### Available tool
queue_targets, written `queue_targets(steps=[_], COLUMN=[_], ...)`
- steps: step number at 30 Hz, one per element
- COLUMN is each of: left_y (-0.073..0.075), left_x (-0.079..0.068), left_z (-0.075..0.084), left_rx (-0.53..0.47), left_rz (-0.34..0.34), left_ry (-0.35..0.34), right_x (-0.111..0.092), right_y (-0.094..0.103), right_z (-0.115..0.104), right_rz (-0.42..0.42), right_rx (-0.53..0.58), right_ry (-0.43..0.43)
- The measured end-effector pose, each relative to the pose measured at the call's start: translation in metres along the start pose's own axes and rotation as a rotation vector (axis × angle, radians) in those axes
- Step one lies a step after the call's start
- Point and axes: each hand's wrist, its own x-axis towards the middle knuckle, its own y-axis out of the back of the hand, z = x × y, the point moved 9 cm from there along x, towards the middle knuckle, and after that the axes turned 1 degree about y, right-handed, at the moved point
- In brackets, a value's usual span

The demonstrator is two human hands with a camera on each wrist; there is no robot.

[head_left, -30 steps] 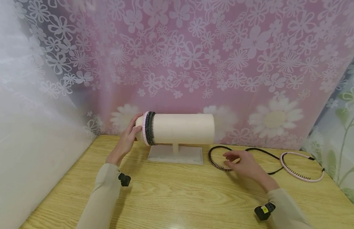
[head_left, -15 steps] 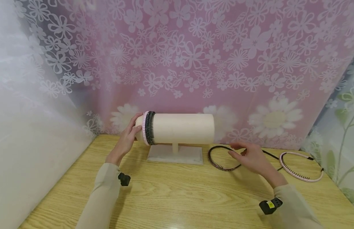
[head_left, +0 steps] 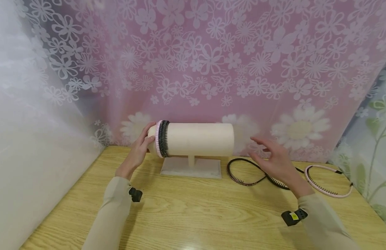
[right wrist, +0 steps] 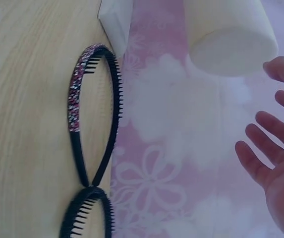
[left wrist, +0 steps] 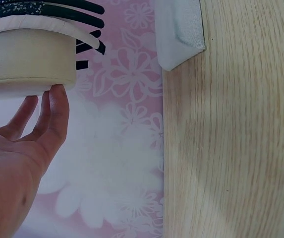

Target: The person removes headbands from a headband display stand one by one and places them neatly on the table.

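A cream cylindrical headband stand (head_left: 200, 139) lies level on a short post above a pale flat base (head_left: 208, 169). A pink headband (head_left: 158, 140) and dark toothed headbands (head_left: 163, 139) sit side by side round its left part. My left hand (head_left: 136, 151) grips the stand's left end, thumb in front and fingers over the back; in the left wrist view its fingertips press the cream end (left wrist: 28, 64). Just off the stand's right end, my right hand (head_left: 275, 161) is raised with spread fingers and holds nothing. In the right wrist view its thumb overlaps the edge of that end.
On the wooden table (head_left: 193, 211) to the right lie a black headband with pink glitter (right wrist: 74, 99), a plain black toothed headband (head_left: 278, 184) partly hidden by my right hand, and a pink headband (head_left: 324, 191). A flowered pink curtain (head_left: 211, 69) hangs behind.
My right hand has risen from above the table headbands to beside the stand's right end, and its fingers have spread. My left hand keeps its grip on the left end.
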Motion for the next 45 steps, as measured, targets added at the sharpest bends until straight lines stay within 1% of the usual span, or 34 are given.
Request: queue_targets(steps=[4,13,21,26,30,37,45], left_y=[0.000,0.000,0.001,0.001,0.001,0.000,0.001], left_x=[0.000,0.000,0.000,-0.001,-0.001,-0.001,0.000], left_z=[0.001,-0.001,-0.001,-0.001,0.000,-0.002,-0.001], left_rx=[0.008,-0.013,-0.006,-0.002,-0.003,-0.006,-0.020], left_rz=[-0.001,-0.001,0.001,-0.001,0.001,-0.002,0.000], left_ry=[0.000,-0.006,0.001,0.002,0.004,0.008,0.002], right_x=[0.007,0.026,0.039,0.048,0.052,0.059,0.069], right_y=[0.002,0.005,0.002,-0.003,-0.010,-0.022,-0.033], right_z=[-0.009,-0.032,-0.044,-0.055,-0.062,-0.071,-0.080], right_rz=[0.014,0.025,-0.002,0.000,-0.004,-0.030,-0.048], right_rx=[-0.012,0.034,0.049,0.008,-0.001,0.041,0.058], right_ry=[0.030,0.124,0.157,0.195,0.216,0.226,0.244])
